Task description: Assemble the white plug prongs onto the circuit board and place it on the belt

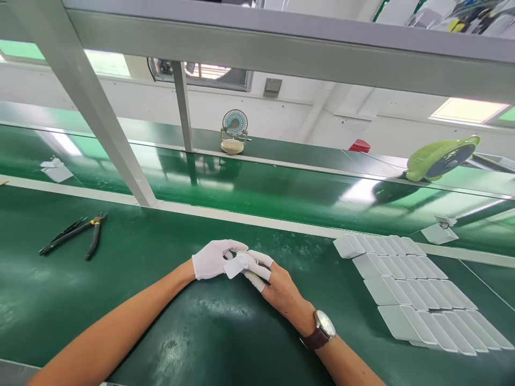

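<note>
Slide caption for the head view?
Left hand and right hand meet at a white part over a green bench, between pliers and rows of white pieces.

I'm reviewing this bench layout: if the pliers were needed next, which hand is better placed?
Probably the left hand: it is nearer the pliers, while the right hand, farther off, holds the small white piece.

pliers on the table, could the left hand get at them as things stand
Probably yes: nothing stands between the left hand and the pliers, though it seems busy at the white piece.
</note>
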A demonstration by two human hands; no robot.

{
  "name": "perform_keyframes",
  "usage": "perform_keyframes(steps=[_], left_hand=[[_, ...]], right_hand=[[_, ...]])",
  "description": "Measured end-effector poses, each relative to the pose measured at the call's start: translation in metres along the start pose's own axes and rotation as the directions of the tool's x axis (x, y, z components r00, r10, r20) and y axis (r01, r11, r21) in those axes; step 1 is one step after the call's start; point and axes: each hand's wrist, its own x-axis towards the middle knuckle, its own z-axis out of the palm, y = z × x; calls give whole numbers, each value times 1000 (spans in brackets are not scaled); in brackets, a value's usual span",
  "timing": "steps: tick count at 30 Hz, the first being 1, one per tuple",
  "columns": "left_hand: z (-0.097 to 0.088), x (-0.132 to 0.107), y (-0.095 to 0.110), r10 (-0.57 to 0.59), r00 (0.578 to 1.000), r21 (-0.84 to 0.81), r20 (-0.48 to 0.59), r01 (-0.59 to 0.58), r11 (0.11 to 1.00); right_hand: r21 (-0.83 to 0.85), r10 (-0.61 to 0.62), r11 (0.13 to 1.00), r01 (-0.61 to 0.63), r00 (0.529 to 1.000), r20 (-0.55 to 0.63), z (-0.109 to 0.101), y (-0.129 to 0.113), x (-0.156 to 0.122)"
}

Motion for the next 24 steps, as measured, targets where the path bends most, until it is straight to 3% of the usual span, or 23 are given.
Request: perform_keyframes(steps=[3,5,9,11,15,19,24], left_hand=[[-3,-2,2,50,999,-16,-9,-50,999],[-6,-3,4,90,996,10,8,-90,996],[-5,-5,6,61,997,68,-51,-57,996],[-2,-6,5,42,995,53,-95,-37,998],[4,-8,4,56,995,-7,-87,-56,998],[4,-8,2,87,994,12,-65,-86,996],[2,-7,0,120,990,32,-76,-118,993]], right_hand=[[-32,-20,999,18,998,-61,-1,-2,3],[-29,-23,999,19,986,-163,-6,-5,8],[-16,-31,1000,27,935,-354,-17,-6,17],[-30,-30,999,22,954,-298,-16,-3,16],[-24,-2,1000,0,998,-60,-3,4,5],[-18,22,1000,-23,997,-71,5,6,-1],[-52,21,998,-29,990,-142,-5,1,4]])
